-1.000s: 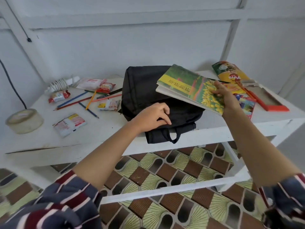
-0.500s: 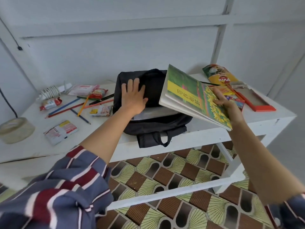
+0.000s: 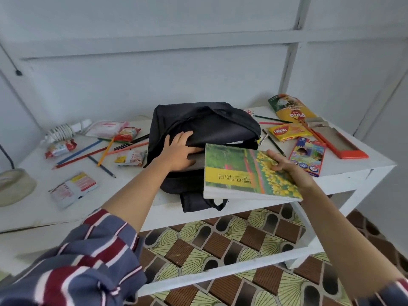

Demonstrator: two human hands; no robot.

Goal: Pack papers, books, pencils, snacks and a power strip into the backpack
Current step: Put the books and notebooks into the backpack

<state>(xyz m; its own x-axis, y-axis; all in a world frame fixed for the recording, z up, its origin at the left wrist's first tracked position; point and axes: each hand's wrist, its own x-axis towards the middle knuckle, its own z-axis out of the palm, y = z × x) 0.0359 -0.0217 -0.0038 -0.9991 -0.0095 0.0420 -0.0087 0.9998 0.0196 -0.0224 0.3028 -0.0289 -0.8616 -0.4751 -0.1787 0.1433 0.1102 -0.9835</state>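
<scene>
Head: book [image 3: 247,173] at backpack [image 3: 205,127] mouth (agape)

The person wears a shirt with stripes in grey-blue, dark red and thin white lines. The left sleeve [image 3: 84,259] is pushed up above the elbow and looks loose and wrinkled. Of the right sleeve [image 3: 395,293] only a small part shows. Both forearms are bare.

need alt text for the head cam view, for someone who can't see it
A person's left hand lifts the flap of a black backpack on a white table while the right hand holds a green and yellow book at its opening. Coloured pencils, snack packets and a coiled power strip lie scattered around.
</scene>
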